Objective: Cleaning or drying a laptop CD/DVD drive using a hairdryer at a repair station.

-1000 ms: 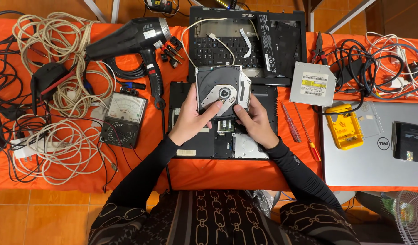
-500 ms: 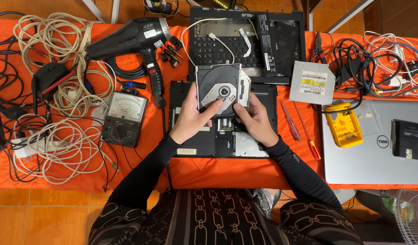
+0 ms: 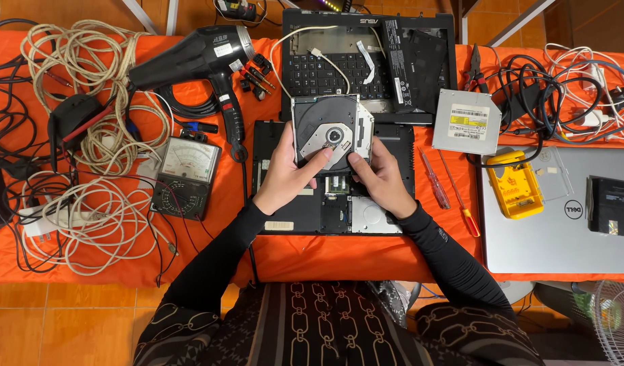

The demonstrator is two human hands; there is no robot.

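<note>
Optical drive [image 3: 329,132] gripped by both hands, L [image 3: 288,177] + R [image 3: 380,179], thumbs on top.

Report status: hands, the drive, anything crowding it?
Left hand and right hand both grip the optical drive, tray side up. Held above the opened laptop base. Nothing obstructing.

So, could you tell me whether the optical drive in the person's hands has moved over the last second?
No. The optical drive, held by the left hand and right hand, sits at the same spot over the opened laptop base.
</note>
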